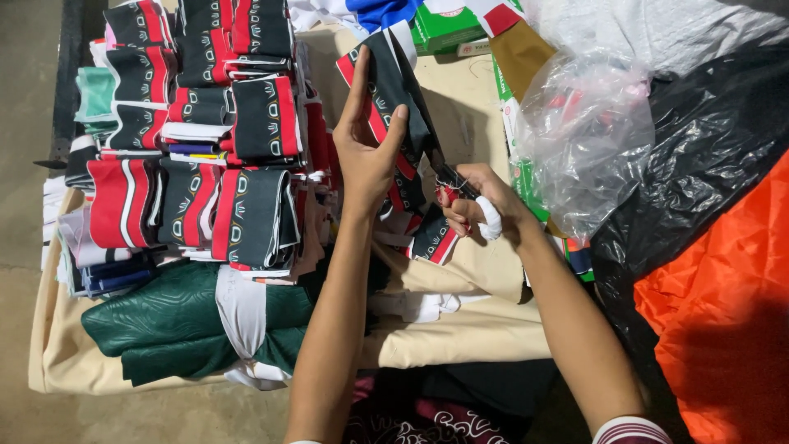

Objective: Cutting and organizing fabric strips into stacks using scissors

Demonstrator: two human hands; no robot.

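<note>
At the centre of the frame the left hand (pixel 367 148) holds a black fabric strip with red and white edging (pixel 393 90) upright, thumb on one side and fingers on the other, its grip closed on the cloth about midway; the strip rises above the fingers toward the top centre. Just lower right, the right hand (pixel 477 210), one finger wrapped in white tape, pinches the same strip's lower end; more of the cloth hangs below it. Folded stacks of matching fabric pieces (pixel 246 197) fill the upper left, on a beige-covered table (pixel 460 337). A clear plastic bag (pixel 588 140) lies to the right.
</note>
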